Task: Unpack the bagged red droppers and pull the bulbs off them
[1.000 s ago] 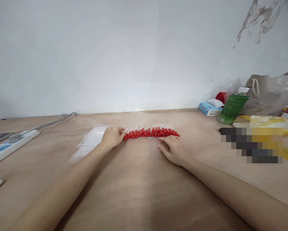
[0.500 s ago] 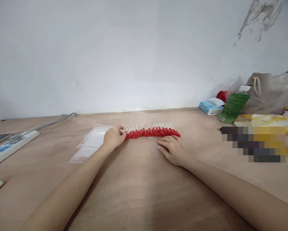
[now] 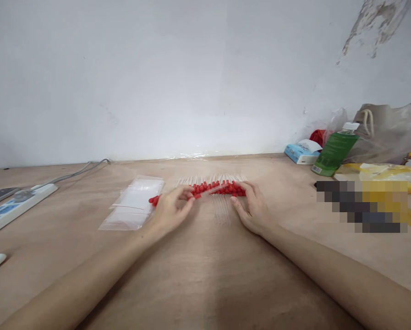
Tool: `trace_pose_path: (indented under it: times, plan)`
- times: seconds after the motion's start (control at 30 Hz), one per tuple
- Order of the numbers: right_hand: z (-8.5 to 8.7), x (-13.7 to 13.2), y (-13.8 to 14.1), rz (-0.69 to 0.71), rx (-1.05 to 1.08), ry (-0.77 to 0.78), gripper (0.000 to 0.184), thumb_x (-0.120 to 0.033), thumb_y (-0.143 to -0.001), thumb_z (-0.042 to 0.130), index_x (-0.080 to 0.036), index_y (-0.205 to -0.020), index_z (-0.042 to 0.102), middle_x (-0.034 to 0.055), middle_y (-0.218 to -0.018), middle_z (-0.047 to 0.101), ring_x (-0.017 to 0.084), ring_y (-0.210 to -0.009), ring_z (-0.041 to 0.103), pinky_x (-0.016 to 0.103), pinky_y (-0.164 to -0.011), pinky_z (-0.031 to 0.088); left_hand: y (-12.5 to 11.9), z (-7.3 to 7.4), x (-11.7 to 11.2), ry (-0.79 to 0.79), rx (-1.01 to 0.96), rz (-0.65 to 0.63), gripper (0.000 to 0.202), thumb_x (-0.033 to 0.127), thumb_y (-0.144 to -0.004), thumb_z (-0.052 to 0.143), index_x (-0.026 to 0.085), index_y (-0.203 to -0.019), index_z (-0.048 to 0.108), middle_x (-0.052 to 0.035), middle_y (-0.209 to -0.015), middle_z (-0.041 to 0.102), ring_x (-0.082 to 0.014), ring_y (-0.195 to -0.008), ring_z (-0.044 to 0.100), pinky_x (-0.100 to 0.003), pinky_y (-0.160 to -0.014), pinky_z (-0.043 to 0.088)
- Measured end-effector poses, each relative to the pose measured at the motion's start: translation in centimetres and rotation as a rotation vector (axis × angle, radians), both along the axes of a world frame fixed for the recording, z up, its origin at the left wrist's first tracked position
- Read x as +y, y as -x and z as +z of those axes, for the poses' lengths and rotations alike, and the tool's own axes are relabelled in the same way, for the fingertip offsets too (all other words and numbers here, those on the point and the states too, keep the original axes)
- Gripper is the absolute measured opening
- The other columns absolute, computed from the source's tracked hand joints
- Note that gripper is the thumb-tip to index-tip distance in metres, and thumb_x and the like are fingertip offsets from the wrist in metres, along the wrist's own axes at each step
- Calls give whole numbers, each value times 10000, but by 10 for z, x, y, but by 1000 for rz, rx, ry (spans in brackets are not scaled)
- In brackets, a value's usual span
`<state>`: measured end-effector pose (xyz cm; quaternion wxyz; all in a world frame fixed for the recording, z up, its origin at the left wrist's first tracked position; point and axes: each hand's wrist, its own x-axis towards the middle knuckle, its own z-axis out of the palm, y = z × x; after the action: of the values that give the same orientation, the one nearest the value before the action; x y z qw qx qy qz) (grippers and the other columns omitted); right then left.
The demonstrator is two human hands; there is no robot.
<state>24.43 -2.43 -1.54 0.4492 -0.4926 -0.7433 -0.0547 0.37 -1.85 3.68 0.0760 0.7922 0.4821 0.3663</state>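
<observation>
A row of clear droppers with red rubber bulbs (image 3: 205, 185) lies across the middle of the table, clear tips pointing toward the wall. My left hand (image 3: 171, 206) is at the row's left part, thumb and fingers closed on the red bulb of one dropper (image 3: 212, 189), whose clear tube slants up to the right. A few red bulbs (image 3: 153, 200) show just left of this hand; whether it holds them is hidden. My right hand (image 3: 255, 208) curves round the row's right end, thumb and fingers apart. Several thin clear rods (image 3: 221, 211) lie between the hands.
Clear zip bags (image 3: 133, 204) are stacked left of my left hand. Farther left are a power strip (image 3: 23, 208) with a grey cable and a phone (image 3: 1, 197). At right stand a tissue pack (image 3: 301, 153), a green bottle (image 3: 334, 151) and plastic bags (image 3: 387, 172).
My left hand has turned inward to the right and now holds a dropper slanting in front of the row. Red bulbs now show left of it. My right hand has lifted off the thin rods.
</observation>
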Motion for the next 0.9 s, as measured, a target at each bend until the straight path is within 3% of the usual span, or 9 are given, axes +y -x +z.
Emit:
trace_pose_path:
  times: [0.13, 0.27, 0.47, 0.63, 0.9]
  plan:
    - [3, -5, 1, 94, -138, -63, 426, -390, -834, 458, -208, -1219, 460, 118, -1178, 487, 239, -1097, 440, 411, -920, 332, -8, -25, -20, -19, 41, -93, 193, 275, -806, 496, 213, -977, 561, -25, -912, 659, -167, -819, 623, -284, -693, 506]
    - [3, -7, 3, 192, -281, -101, 297, -358, -839, 483, -248, -1101, 572, 52, -988, 617, 186, -967, 508, 418, -940, 259, -10, -36, -22, -134, 23, -183, 142, 240, -822, 503, 204, -946, 562, -21, -871, 666, -142, -785, 626, -249, -670, 505]
    - [5, -10, 7, 260, -372, -95, 236, -347, -861, 462, -259, -993, 636, 5, -718, 642, 143, -783, 523, 416, -927, 225, -10, -38, -22, -206, 24, -282, 161, 232, -838, 496, 206, -980, 566, -26, -883, 662, -141, -813, 619, -271, -748, 496]
    - [7, -11, 8, 284, -398, -106, 223, -320, -866, 452, -250, -894, 661, -4, -663, 618, 136, -747, 506, 386, -923, 244, -13, -36, -20, -123, 113, -324, 256, 304, -831, 511, 215, -1063, 576, -76, -1050, 597, -183, -942, 574, -325, -823, 465]
    - [7, -14, 7, 357, -383, -86, 232, -322, -866, 444, -242, -833, 660, -5, -651, 620, 138, -716, 474, 396, -918, 230, -15, -36, -18, -44, 266, -310, 242, 309, -886, 407, 197, -824, 612, -26, -798, 617, -162, -788, 555, -308, -758, 417]
